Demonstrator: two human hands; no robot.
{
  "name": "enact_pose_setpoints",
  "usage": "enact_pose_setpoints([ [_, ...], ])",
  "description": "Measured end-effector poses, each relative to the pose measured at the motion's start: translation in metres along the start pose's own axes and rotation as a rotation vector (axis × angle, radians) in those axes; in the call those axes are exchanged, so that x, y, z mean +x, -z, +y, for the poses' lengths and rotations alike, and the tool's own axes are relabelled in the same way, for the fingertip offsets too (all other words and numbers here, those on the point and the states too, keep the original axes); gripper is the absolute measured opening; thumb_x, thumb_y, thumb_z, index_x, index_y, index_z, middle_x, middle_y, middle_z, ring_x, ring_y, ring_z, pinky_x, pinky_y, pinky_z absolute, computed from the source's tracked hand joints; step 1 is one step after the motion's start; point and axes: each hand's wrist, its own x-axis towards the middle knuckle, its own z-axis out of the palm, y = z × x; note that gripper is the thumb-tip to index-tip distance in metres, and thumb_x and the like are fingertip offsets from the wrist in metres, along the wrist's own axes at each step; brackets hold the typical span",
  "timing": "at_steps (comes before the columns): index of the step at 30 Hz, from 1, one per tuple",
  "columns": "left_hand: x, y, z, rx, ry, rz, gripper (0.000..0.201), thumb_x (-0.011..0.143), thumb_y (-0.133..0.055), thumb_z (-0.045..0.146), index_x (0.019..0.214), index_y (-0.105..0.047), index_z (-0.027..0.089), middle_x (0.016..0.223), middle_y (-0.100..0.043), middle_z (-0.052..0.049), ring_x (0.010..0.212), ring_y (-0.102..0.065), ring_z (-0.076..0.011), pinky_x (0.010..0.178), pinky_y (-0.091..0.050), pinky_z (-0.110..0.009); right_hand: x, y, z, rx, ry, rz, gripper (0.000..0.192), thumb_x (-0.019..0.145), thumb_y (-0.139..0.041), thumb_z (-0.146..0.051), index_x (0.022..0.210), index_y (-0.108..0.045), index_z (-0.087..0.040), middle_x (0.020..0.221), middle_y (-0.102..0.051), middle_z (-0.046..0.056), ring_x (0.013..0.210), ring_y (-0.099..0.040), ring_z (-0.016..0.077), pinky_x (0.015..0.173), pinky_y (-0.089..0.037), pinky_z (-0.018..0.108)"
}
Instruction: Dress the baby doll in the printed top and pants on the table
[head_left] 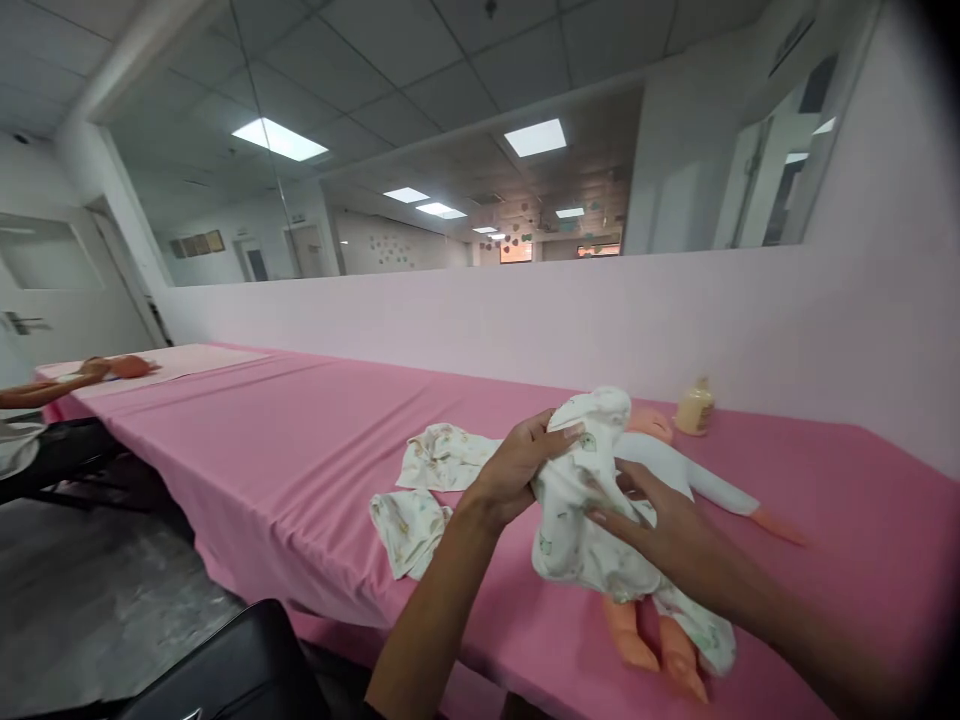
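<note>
A baby doll [697,480] in a white bodysuit lies on its back on the pink table cover [300,430], its bare legs pointing towards me. My left hand [521,460] and my right hand [664,520] both grip a white printed baby garment [581,500] bunched up over the doll's body. The doll's head is partly hidden behind the garment. One doll arm stretches out to the right.
Two more pieces of printed baby clothing [424,485] lie to the left, one hanging over the table edge. A small cream bottle [695,407] stands by the pink wall. Another person's arm [45,390] rests by a doll at the far left. A black chair [225,670] sits below.
</note>
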Motion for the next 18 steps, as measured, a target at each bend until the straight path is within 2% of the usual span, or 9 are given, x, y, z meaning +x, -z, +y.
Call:
enact_pose_setpoints([
  [1, -0.004, 0.0, 0.005, 0.046, -0.004, -0.007, 0.044, 0.07, -0.08, 0.039, 0.104, -0.066, 0.015, 0.087, -0.065, -0.004, 0.069, -0.057, -0.0107, 0.064, -0.044, -0.021, 0.001, 0.003, -0.01, 0.042, 0.009, -0.047, 0.041, 0.086, -0.057, -0.054, 0.115, -0.063, -0.025, 0.11, -0.069, 0.005, 0.103, -0.064, 0.0269, 0.087, -0.051, 0.038],
  [3, -0.013, 0.004, 0.015, 0.19, -0.048, 0.056, 0.042, 0.072, -0.078, 0.036, 0.106, -0.065, 0.016, 0.092, -0.066, -0.005, 0.076, -0.06, -0.0132, 0.067, -0.045, -0.022, 0.0, 0.012, -0.022, 0.091, -0.013, -0.072, 0.034, 0.086, -0.057, -0.053, 0.099, -0.067, -0.022, 0.094, -0.07, 0.004, 0.089, -0.065, 0.0247, 0.075, -0.052, 0.034],
  [5, -0.022, 0.011, 0.024, 0.359, -0.104, 0.16, 0.041, 0.073, -0.077, 0.037, 0.107, -0.065, 0.017, 0.098, -0.067, -0.005, 0.085, -0.062, -0.0167, 0.072, -0.047, -0.024, -0.004, 0.025, -0.026, 0.102, -0.072, -0.016, 0.034, 0.082, -0.062, -0.053, 0.091, -0.067, -0.021, 0.082, -0.068, 0.003, 0.076, -0.063, 0.0225, 0.063, -0.049, 0.03],
  [7, -0.03, 0.02, 0.03, 0.469, -0.116, 0.2, 0.047, 0.073, -0.076, 0.039, 0.114, -0.063, 0.019, 0.107, -0.067, -0.007, 0.096, -0.062, -0.0212, 0.078, -0.049, -0.028, -0.009, 0.037, -0.028, 0.127, -0.122, 0.055, 0.034, 0.078, -0.066, -0.053, 0.087, -0.067, -0.02, 0.074, -0.065, 0.002, 0.066, -0.06, 0.0199, 0.054, -0.044, 0.028],
  [10, -0.041, 0.034, 0.033, 0.479, -0.054, 0.025, 0.07, 0.065, -0.082, 0.039, 0.128, -0.057, 0.02, 0.118, -0.064, -0.011, 0.109, -0.06, -0.0274, 0.085, -0.051, -0.034, -0.016, 0.047, -0.036, 0.22, -0.134, 0.091, 0.035, 0.078, -0.066, -0.055, 0.082, -0.065, -0.02, 0.068, -0.061, 0.001, 0.058, -0.054, 0.0162, 0.049, -0.041, 0.026],
  [12, -0.048, 0.038, 0.027, 0.455, -0.034, -0.15, 0.089, 0.056, -0.087, 0.039, 0.136, -0.053, 0.021, 0.118, -0.063, -0.012, 0.111, -0.059, -0.0293, 0.087, -0.051, -0.036, -0.019, 0.049, -0.044, 0.257, -0.154, 0.114, 0.04, 0.08, -0.062, -0.059, 0.072, -0.06, -0.02, 0.061, -0.055, 0.0, 0.052, -0.047, 0.0133, 0.046, -0.037, 0.025],
  [14, -0.056, 0.035, 0.014, 0.455, -0.023, -0.255, 0.105, 0.053, -0.09, 0.037, 0.146, -0.043, 0.025, 0.116, -0.062, -0.012, 0.106, -0.06, -0.0274, 0.087, -0.051, -0.036, -0.02, 0.049, -0.052, 0.291, -0.183, 0.149, 0.05, 0.082, -0.057, -0.065, 0.063, -0.053, -0.019, 0.054, -0.048, -0.001, 0.048, -0.04, 0.0114, 0.044, -0.033, 0.024],
  [16, -0.066, 0.024, -0.006, 0.479, -0.013, -0.236, 0.114, 0.06, -0.088, 0.034, 0.155, -0.024, 0.032, 0.118, -0.059, -0.011, 0.099, -0.061, -0.0229, 0.085, -0.052, -0.036, -0.02, 0.047, -0.058, 0.35, -0.224, 0.195, 0.055, 0.081, -0.054, -0.07, 0.06, -0.048, -0.02, 0.052, -0.043, -0.002, 0.047, -0.038, 0.0112, 0.043, -0.033, 0.025],
  [18, -0.078, 0.005, -0.031, 0.529, -0.068, -0.072, 0.118, 0.07, -0.082, 0.034, 0.157, -0.001, 0.038, 0.13, -0.049, -0.012, 0.102, -0.059, -0.0211, 0.087, -0.052, -0.038, -0.018, 0.043, -0.062, 0.44, -0.275, 0.227, 0.055, 0.08, -0.055, -0.072, 0.063, -0.048, -0.02, 0.053, -0.046, -0.001, 0.047, -0.04, 0.0123, 0.044, -0.035, 0.027],
])
